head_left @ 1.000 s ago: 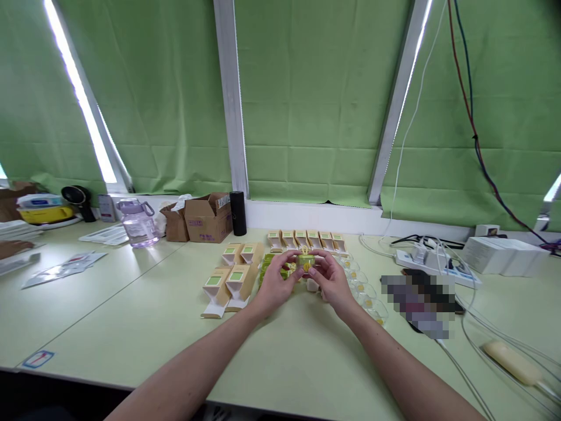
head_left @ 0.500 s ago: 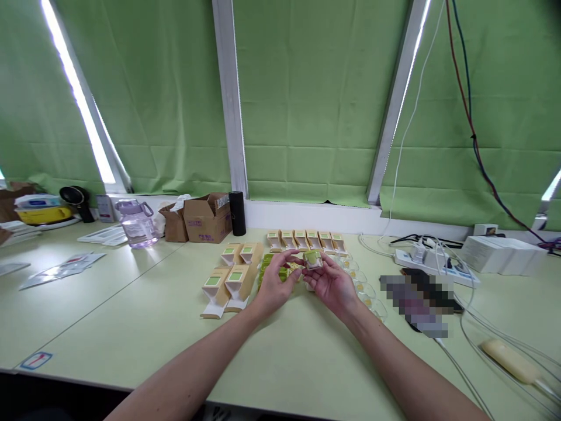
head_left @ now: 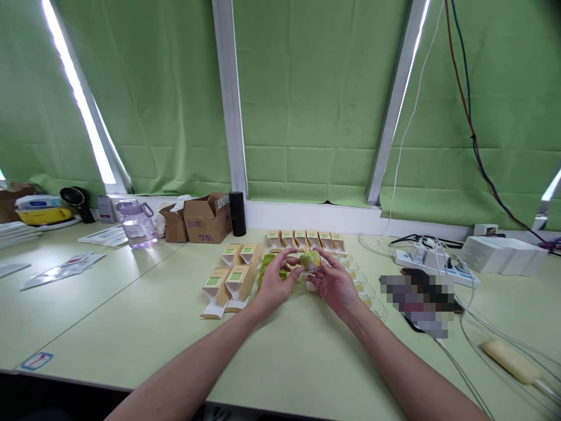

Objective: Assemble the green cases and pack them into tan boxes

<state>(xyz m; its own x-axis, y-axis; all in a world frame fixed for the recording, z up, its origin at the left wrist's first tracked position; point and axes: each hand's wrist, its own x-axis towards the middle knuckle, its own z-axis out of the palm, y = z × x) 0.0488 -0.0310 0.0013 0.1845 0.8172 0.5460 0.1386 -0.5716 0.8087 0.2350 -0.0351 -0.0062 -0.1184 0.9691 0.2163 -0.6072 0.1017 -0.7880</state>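
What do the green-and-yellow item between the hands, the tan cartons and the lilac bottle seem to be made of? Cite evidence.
Green-and-yellow item: perhaps shiny plastic, from its highlights; too small to be sure.
Tan cartons: likely matte paperboard, from folded flaps with white inner faces.
Lilac bottle: glossy, translucent, probably plastic; light passes through its body.

1. The left forearm (head_left: pixel 205 355) and right forearm (head_left: pixel 394 352) are stretched forward, angled inward.
2. The left hand (head_left: pixel 277 282) is held palm-inward, its fingers curved.
3. The right hand (head_left: pixel 338 287) is turned partly palm-up, its fingers bent.
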